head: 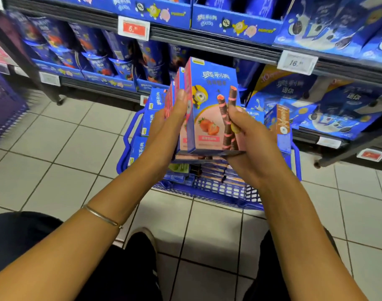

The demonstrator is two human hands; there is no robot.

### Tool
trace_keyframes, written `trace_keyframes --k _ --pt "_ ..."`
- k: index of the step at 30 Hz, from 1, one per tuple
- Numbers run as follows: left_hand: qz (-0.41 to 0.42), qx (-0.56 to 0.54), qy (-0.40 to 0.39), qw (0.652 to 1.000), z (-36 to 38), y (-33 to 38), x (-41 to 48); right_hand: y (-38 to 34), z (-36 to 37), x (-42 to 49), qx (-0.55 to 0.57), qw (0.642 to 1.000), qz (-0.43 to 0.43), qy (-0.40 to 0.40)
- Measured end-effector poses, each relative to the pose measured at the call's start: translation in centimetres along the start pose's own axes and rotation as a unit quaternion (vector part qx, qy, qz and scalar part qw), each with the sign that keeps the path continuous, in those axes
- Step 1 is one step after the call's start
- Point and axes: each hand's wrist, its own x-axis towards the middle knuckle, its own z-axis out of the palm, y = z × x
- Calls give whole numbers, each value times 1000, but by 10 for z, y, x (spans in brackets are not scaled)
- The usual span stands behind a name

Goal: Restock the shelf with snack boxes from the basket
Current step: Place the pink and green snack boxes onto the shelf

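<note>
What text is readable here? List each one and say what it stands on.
"奥利奥": front of the held box.
"6.": red price tag; its small digits are blurred.
"16.": white price tag; its small digits are blurred.
"奥利奥": tray on the upper shelf.
"奥利奥 迷你": big pack on the right shelf.
Other tags and the box's small print are too blurred to read.

Blue-and-pink snack boxes, strawberry print. Blue lattice-walled basket. White floor tiles, dark grout. Red price tag, far left.
</note>
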Motion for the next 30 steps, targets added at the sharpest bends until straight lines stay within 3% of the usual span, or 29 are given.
trace_keyframes --k 7,12,20,26,30 --pt "-43 -35 0 998 -21 -4 29 11 16 35 -9 996 66 65" --pt "-85 -84 -7 993 -26 42 23 -26 55 32 -42 992 83 87" --pt "-113 -74 53 989 -47 219 -33 -156 181 -13 -91 988 112 61" --pt "-127 -104 114 980 -88 396 -85 -290 311 -51 -175 976 132 6" --pt "-87 -138 124 979 -113 509 -117 -370 396 -70 -218 968 105 -59"
